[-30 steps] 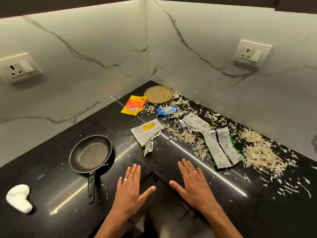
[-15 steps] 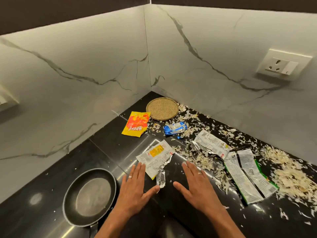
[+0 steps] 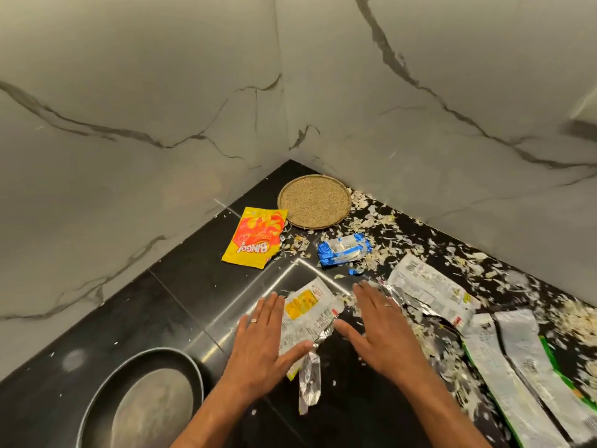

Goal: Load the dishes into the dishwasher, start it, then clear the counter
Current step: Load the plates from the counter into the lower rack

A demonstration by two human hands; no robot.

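My left hand (image 3: 261,341) and my right hand (image 3: 381,331) hover flat, fingers straight, over the black counter (image 3: 181,305), holding nothing. Between them lies a torn white and yellow wrapper (image 3: 307,315) with a silver foil tail; my left hand's edge overlaps it. A black frying pan (image 3: 142,402) sits at the lower left. A yellow Bingo snack packet (image 3: 255,237) and a crumpled blue wrapper (image 3: 342,253) lie farther back. Right of my right hand are a silver-white wrapper (image 3: 429,292) and long green-edged wrappers (image 3: 523,367).
A round woven mat (image 3: 315,202) rests in the counter's corner against marble walls. Pale vegetable peel scraps (image 3: 575,321) are strewn over the right half of the counter. A wall socket's edge shows at the far right.
The view has moved in toward the corner. Both hands have reached forward over the counter, and now flank the white and yellow wrapper. The pan's handle and the white object have left the frame.
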